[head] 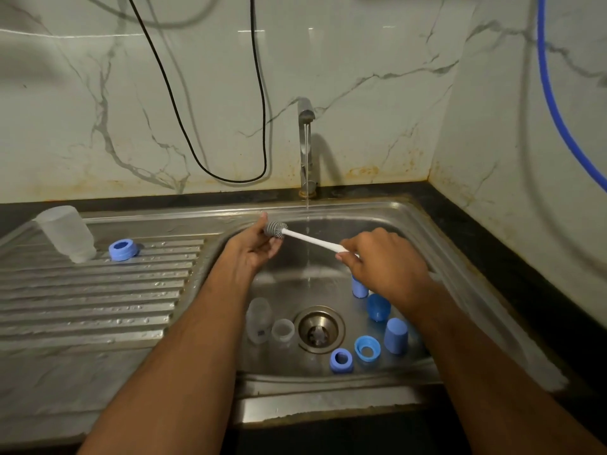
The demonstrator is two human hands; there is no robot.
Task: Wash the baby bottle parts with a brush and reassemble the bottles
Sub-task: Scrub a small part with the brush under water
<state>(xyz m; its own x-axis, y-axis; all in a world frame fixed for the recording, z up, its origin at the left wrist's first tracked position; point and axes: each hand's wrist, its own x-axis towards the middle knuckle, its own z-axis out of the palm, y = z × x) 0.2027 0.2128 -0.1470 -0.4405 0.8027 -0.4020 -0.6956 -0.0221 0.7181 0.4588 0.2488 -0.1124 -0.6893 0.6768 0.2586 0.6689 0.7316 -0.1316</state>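
My right hand grips the white handle of the brush, fingers curled round its end, and holds it slanting up to the left over the sink. My left hand cups the grey bristle head, thumb and fingers loosely round it, close under the back rim of the basin. Water runs in a thin stream from the tap and falls just behind the handle, between my two hands. Below my hands the middle of the basin floor is bare down to the drain. Left of the drain lie a clear bottle on its side and a small clear cup, near each other. Right of the drain sit the blue parts: two rings near the front wall, a cap beside them, and two more blue pieces partly under my right wrist. On the ribbed draining board to the left, well apart from the basin, a clear bottle body stands upside down, tilted, with a blue ring just beside it.
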